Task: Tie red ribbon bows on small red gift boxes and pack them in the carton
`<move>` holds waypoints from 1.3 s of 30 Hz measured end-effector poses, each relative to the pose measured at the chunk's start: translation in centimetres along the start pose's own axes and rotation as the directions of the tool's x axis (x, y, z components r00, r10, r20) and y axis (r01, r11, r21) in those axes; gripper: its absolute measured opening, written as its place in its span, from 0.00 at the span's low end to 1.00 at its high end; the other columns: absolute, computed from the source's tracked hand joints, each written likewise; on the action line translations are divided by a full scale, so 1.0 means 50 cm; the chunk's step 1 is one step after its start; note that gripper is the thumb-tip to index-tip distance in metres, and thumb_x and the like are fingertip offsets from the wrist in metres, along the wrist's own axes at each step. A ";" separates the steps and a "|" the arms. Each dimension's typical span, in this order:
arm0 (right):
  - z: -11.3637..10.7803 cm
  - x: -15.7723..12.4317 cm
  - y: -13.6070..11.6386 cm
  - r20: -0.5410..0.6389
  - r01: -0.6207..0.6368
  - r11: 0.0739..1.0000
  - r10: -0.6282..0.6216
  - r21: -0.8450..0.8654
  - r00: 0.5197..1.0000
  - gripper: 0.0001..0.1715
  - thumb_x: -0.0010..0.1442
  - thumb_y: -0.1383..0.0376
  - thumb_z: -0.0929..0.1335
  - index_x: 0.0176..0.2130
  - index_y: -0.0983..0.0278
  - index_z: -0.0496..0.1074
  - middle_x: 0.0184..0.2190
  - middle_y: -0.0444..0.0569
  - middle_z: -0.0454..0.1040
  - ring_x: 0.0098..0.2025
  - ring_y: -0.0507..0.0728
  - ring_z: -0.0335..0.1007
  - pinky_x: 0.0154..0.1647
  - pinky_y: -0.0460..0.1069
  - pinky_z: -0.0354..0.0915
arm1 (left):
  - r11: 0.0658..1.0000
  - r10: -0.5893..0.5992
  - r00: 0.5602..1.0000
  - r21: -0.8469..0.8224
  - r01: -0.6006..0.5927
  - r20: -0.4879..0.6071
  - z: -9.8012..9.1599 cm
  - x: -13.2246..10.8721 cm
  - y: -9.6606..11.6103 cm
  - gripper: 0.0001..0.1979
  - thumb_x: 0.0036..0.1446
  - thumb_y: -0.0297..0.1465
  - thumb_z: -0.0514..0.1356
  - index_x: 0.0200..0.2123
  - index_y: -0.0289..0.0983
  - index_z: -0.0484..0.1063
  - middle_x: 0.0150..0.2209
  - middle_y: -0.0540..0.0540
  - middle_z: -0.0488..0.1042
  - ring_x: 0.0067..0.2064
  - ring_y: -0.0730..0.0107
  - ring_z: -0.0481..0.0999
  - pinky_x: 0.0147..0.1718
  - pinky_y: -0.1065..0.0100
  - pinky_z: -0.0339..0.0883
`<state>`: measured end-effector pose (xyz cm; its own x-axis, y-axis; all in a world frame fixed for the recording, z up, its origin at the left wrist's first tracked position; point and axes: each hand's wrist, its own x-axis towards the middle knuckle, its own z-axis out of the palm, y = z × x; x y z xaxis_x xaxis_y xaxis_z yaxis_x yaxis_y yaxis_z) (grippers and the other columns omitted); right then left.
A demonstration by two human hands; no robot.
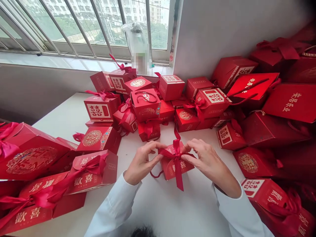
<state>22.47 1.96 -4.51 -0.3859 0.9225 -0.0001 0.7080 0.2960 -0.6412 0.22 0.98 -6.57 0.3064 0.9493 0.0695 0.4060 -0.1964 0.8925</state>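
One box (169,173) sits on the counter (158,210) right before you, between your hands, lettering (172,169) upright to you. Its bow (177,157) has its long axis running left to right, a tail (179,179) pointing toward you. Your left hand (144,159) pinches the bow's left side between thumb and fingers; your right hand (206,161) grips its right side likewise. Both forearms (115,204) slant inward.

Illumination: bright daylight through the barred window (147,24); outdoor view (159,34) pale, mild glare on the sill (66,62). Counter (172,207) softly shaded toward the lower edge; rightmost boxes (291,151) dim. Central ribboned box (170,169) sharp. Edges stretched, upper-right corner dark. 1 pixelated patch (142,62) at the sill.
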 end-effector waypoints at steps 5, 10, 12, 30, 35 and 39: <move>-0.002 0.001 0.001 0.033 -0.003 1.000 0.003 0.010 0.999 0.06 0.60 0.61 0.66 0.32 0.59 0.70 0.32 0.46 0.72 0.38 0.58 0.65 0.40 0.52 0.60 | 0.999 -0.039 0.990 -0.009 0.038 -0.132 0.033 0.000 -0.006 0.10 0.60 0.29 0.54 0.43 0.37 0.71 0.42 0.44 0.75 0.44 0.64 0.73 0.42 0.64 0.66; 0.000 0.001 0.004 0.057 -0.022 1.000 0.022 0.005 0.998 0.10 0.61 0.60 0.65 0.29 0.59 0.68 0.31 0.46 0.72 0.36 0.58 0.66 0.39 0.52 0.60 | 0.990 0.079 0.960 0.130 -0.045 -0.270 0.061 0.000 -0.016 0.10 0.57 0.25 0.54 0.42 0.38 0.70 0.41 0.45 0.74 0.43 0.64 0.72 0.42 0.64 0.66; 0.000 0.001 0.004 0.062 -0.038 0.999 0.037 0.004 0.997 0.11 0.61 0.59 0.66 0.28 0.59 0.67 0.30 0.45 0.72 0.35 0.58 0.65 0.39 0.52 0.60 | 0.980 0.122 0.945 0.190 -0.065 -0.304 0.063 0.000 -0.018 0.10 0.57 0.24 0.54 0.42 0.38 0.70 0.41 0.45 0.73 0.43 0.65 0.72 0.42 0.64 0.66; -0.019 0.013 0.002 0.143 -0.121 0.976 0.095 0.183 0.985 0.14 0.59 0.58 0.66 0.25 0.62 0.67 0.25 0.41 0.70 0.30 0.52 0.62 0.30 0.46 0.55 | 0.931 0.222 0.902 0.356 -0.083 -0.371 0.071 0.007 -0.015 0.14 0.55 0.19 0.51 0.41 0.39 0.69 0.38 0.47 0.73 0.40 0.67 0.73 0.39 0.68 0.67; -0.025 0.011 -0.005 0.119 -0.118 0.970 0.095 0.210 0.988 0.13 0.58 0.60 0.66 0.24 0.63 0.66 0.23 0.39 0.68 0.25 0.50 0.58 0.26 0.45 0.52 | 0.926 0.233 0.896 0.367 -0.087 -0.378 0.073 0.009 -0.011 0.13 0.55 0.19 0.52 0.41 0.38 0.69 0.37 0.47 0.73 0.39 0.68 0.73 0.38 0.68 0.67; -0.021 0.013 -0.002 0.143 -0.119 0.973 0.091 0.200 0.985 0.14 0.58 0.62 0.65 0.23 0.63 0.63 0.22 0.39 0.65 0.25 0.50 0.58 0.26 0.45 0.52 | 0.930 0.219 0.891 0.362 -0.068 -0.397 0.074 0.010 -0.010 0.13 0.56 0.20 0.51 0.41 0.39 0.69 0.36 0.48 0.73 0.37 0.68 0.73 0.38 0.68 0.67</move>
<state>22.75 2.76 -3.64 -0.4003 0.9008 -0.1686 0.6165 0.1285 -0.7768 3.33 0.65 -8.64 0.0208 0.9005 0.4343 0.6686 -0.3355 0.6637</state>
